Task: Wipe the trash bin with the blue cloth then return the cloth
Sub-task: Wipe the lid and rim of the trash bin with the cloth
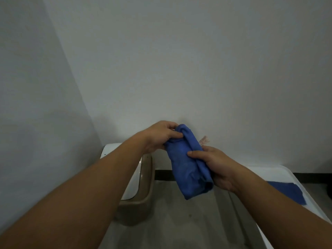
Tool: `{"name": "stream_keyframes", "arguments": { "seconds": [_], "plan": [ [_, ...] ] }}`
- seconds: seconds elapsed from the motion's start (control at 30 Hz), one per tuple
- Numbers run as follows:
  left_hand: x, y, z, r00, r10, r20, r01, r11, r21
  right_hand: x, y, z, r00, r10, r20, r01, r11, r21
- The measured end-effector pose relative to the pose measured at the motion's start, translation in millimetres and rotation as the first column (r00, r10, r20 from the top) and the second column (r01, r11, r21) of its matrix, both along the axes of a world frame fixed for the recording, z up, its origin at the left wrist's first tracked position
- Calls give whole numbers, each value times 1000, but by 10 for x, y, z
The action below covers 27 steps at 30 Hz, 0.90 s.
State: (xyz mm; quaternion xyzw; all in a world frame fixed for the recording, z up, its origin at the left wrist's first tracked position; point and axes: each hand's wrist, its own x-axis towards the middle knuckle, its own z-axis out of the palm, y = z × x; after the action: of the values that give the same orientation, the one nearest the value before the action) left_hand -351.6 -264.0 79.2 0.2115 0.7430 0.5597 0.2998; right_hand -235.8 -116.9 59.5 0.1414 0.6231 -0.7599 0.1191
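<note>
A folded blue cloth [188, 164] hangs in the air in front of me, held by both hands. My left hand [158, 135] pinches its upper end from the left. My right hand [215, 166] grips its right side lower down. Below and to the left stands the trash bin [143, 193], tan-bodied with a white lid, partly hidden behind my left forearm. The cloth is above the floor to the right of the bin and does not touch it.
A white tray or table top [280, 175] lies at the right with a second blue cloth [287, 192] on it. White walls meet in a corner at the left. Grey floor [179, 221] lies between bin and tray.
</note>
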Motion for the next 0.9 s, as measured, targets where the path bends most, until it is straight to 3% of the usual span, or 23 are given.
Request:
{"name": "stream_keyframes", "arguments": {
  "seconds": [0.1,0.23,0.43,0.67,0.77,0.83,0.9],
  "plan": [
    [-109,-152,-93,993,100,-71,-101,995,-23,-232,-93,-155,999,33,-15,-34,998,-61],
    [-194,-378,-179,976,211,-55,-212,977,-18,-556,-196,-364,990,135,-46,-141,976,-165],
    [-12,-578,90,911,411,-36,-412,911,-32,-733,-348,-107,963,269,-20,-268,946,-181],
    [-19,-958,74,854,508,-110,-497,861,111,-956,-566,76,909,390,-148,-398,917,-22],
    [-12,-1171,-82,771,629,-103,-615,776,139,-1020,-671,119,940,266,-211,-273,962,-4],
    [-16,-1325,-261,658,688,-305,-731,682,-38,-1065,-733,131,932,169,-320,-123,979,159],
    [-11,-1483,-487,635,522,-570,-745,607,-276,-1091,-802,123,849,237,-473,57,848,527]
  ]
}}
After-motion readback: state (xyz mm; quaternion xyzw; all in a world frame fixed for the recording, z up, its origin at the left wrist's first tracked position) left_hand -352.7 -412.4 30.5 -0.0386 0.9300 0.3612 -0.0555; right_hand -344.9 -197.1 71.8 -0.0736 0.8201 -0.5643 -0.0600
